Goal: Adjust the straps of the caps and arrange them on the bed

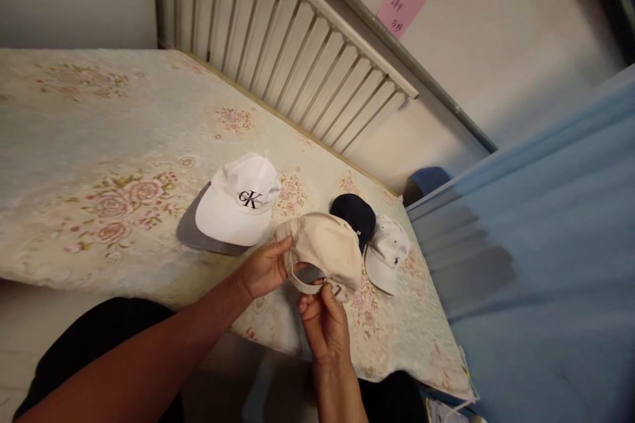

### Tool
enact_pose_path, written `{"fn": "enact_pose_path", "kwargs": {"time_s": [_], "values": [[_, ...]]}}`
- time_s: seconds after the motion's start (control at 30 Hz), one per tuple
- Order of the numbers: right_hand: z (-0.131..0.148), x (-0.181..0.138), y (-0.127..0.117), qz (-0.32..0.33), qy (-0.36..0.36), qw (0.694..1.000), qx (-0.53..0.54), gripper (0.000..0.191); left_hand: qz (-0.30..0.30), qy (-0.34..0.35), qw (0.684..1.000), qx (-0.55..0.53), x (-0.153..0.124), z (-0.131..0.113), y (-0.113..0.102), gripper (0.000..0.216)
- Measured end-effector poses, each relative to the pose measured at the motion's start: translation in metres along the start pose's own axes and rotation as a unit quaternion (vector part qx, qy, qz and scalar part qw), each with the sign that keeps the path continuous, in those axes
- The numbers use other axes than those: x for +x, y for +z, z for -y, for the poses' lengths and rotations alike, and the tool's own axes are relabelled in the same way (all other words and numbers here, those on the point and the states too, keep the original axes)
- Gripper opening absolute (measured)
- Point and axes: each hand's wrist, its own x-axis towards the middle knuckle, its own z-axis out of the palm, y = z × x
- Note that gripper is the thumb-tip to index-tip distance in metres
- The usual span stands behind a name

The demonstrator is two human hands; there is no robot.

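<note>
A beige baseball cap is held up in front of me, its back opening and strap facing me. My left hand grips the cap's left side, thumb on the outside and the other fingers mostly hidden behind it. With thumb and fingers pinched, my right hand holds the strap near its metal buckle at the lower edge. A white cap with dark letters on its front lies left of the beige one. To the right are a dark navy cap and an off-white cap with a small dark emblem, lying close together.
The caps lie on a bed with a floral cover. White metal rails stand along its far side by the wall. A blue curtain hangs at the right, and a pink note is on the wall.
</note>
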Motion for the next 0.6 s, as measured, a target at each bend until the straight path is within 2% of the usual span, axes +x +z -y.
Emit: {"fn": "enact_pose_path", "kwargs": {"time_s": [0.27,0.6], "values": [[0.0028,-0.0030,0.0048,0.026,-0.053,0.997,-0.049,0.021,-0.025,-0.006,1.000,0.001,-0.0007,-0.0009,0.0011,0.025],[0.0035,0.0003,0.0021,0.034,-0.061,0.994,-0.083,0.027,0.017,-0.028,0.999,0.001,0.0006,-0.0003,-0.0031,0.028]]}}
